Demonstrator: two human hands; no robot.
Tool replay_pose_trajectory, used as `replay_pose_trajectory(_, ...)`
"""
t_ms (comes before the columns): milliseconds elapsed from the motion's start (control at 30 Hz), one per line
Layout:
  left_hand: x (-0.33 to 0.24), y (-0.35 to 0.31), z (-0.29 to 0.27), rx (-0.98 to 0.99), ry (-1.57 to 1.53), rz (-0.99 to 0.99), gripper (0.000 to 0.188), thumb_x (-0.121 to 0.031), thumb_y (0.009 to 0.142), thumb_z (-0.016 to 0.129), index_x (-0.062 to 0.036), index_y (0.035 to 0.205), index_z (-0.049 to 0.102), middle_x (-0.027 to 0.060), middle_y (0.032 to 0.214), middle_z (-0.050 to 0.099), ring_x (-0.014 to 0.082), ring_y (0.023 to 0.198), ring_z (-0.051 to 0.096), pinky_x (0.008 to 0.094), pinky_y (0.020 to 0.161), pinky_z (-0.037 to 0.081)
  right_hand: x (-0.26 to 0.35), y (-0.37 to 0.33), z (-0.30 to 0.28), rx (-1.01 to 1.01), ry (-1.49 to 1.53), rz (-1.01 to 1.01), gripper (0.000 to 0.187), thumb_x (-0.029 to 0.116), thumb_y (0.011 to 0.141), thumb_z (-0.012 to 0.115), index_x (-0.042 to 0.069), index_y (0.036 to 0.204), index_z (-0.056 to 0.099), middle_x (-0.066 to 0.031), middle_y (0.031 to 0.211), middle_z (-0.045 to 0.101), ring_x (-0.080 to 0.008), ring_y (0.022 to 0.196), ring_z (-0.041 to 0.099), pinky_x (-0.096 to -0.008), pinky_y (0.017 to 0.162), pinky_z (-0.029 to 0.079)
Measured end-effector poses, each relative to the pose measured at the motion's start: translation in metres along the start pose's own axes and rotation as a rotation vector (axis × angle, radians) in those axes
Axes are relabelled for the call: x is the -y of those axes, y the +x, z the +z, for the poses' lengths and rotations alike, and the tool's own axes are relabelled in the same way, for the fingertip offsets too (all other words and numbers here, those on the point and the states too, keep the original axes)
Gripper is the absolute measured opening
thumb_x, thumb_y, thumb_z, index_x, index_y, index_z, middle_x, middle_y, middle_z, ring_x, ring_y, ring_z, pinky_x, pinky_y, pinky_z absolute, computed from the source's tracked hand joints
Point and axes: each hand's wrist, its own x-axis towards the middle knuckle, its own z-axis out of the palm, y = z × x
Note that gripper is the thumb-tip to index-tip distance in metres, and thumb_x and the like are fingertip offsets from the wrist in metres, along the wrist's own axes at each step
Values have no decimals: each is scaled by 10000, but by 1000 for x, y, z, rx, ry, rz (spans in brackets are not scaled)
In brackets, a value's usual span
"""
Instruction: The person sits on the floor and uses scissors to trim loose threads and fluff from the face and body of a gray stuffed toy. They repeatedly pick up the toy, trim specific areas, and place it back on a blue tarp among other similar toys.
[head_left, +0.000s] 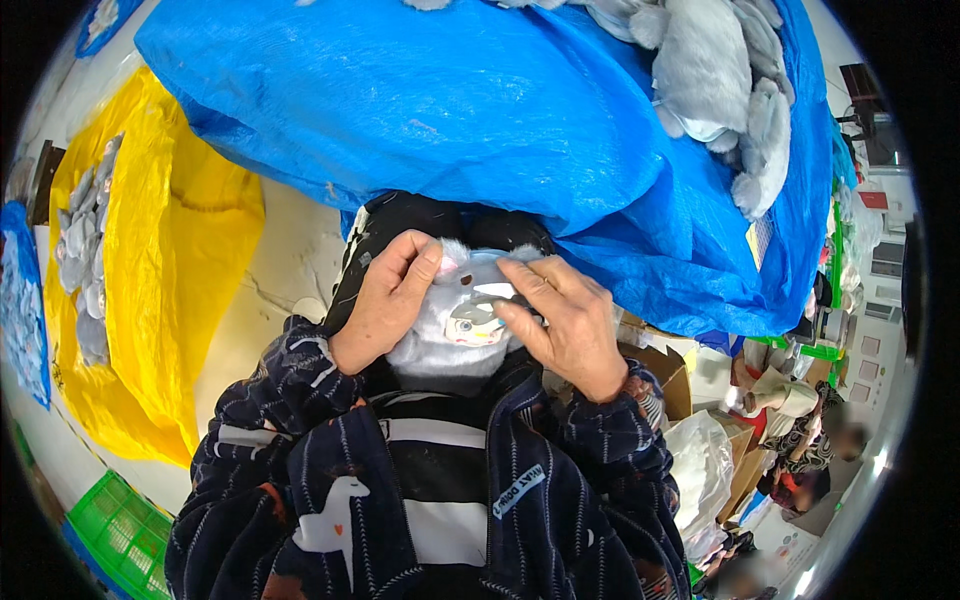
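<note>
On my lap lies a grey plush toy with small fluffy ears and a printed doll-like face in its middle. My left hand is closed at the toy's upper left, with thumb and forefinger pinching the plush beside the pinkish ear. My right hand is bent over the toy's right side, its thumb by the face and its forefinger near the other ear. A small dark and silvery thing shows between the right thumb and forefinger; its kind is hard to make out, and the palm hides the rest.
A large blue plastic sheet spreads ahead of me, with several grey plush pieces at its far right. To the left stands a yellow sack of grey pieces, with a green crate nearer. Cardboard boxes and people are at right.
</note>
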Motion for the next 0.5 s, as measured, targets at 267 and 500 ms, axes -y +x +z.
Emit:
replay_pose_trajectory(267,4,3,-3,42,9,-32,197,-205,983,482,-34,914,551,-51,766,500,16,699,404,189,610,356,-7,10,-17,121,-174,-108,280,221,754,713,89,997,668,-52,785,571,-221,681,586,-337,590,477)
replay_pose_trajectory(500,5,4,-2,45,-29,-19,191,-205,981,488,-35,915,547,-57,766,493,13,697,393,185,604,349,-6,23,-26,190,-222,-187,235,238,766,697,88,939,648,-44,762,537,-210,669,571,-326,574,461)
